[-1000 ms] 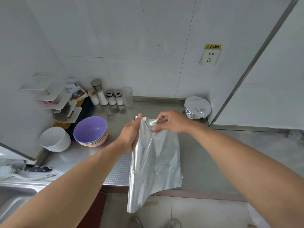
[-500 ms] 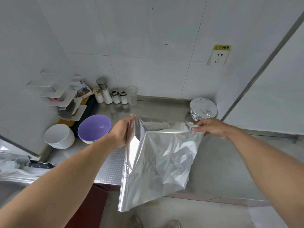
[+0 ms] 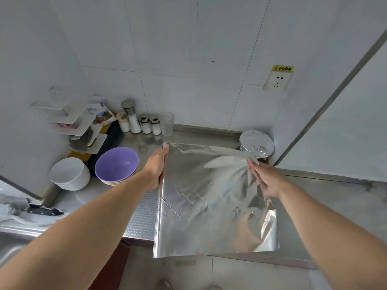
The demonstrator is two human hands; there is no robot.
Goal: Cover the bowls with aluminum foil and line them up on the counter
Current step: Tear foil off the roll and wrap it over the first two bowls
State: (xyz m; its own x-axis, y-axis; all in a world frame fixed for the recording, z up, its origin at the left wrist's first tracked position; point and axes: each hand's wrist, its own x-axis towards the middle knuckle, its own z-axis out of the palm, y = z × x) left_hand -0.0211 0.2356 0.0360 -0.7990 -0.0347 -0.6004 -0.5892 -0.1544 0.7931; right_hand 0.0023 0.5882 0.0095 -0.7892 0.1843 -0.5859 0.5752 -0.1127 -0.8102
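My left hand grips the foil roll, which stands nearly upright over the counter's front edge. A wide foil sheet stretches from the roll to my right hand, which pinches the sheet's far edge at the fingertips. A foil-covered bowl sits in the back right corner, just beyond my right hand. A stack of coloured bowls with a purple one on top stands left of my left hand. A stack of white bowls is further left.
Shakers and a clear cup line the back wall of the steel counter. A white corner rack hangs at the left. A knife lies by the sink edge. A wall socket is above the covered bowl.
My right hand has pulled the foil edge far to the right, away from the roll, so the sheet went from a narrow hanging strip to a wide spread sheet. The left hand stayed put.
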